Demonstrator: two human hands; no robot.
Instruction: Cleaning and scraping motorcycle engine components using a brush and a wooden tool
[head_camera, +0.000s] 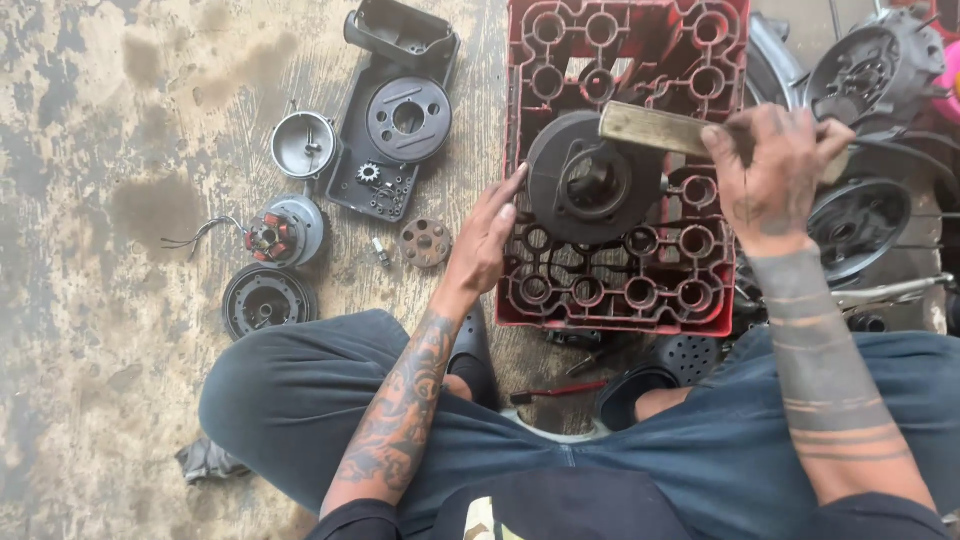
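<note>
I see a dark round housing (592, 186) lying flat on an upturned red crate (700, 300), near the crate's middle and a little toward its left edge. Its open hub faces straight up at me, so its axis runs vertical; the disc itself has no long side that I can make out.

My left hand (487, 240) is open, fingers straight, with the fingertips (512, 185) touching the housing's left rim. My right hand (775, 165) is closed around a wooden block (655, 128). The block's long axis runs left to right, tilted slightly down toward the right, and its free end points left, over the housing's upper right edge. I cannot tell whether it touches the housing.

The crate stands on a stained, worn concrete floor (100, 200). Off the crate's left edge lie a black cover (395, 110), a small metal cup (303, 145), a stator with wires (283, 233), a ribbed black wheel (266, 299) and a small brown disc (425, 242). Past the crate's right edge sit more dark engine parts (860, 220). A red-handled tool (560, 392) lies just beyond the crate's near edge, between my knees.
</note>
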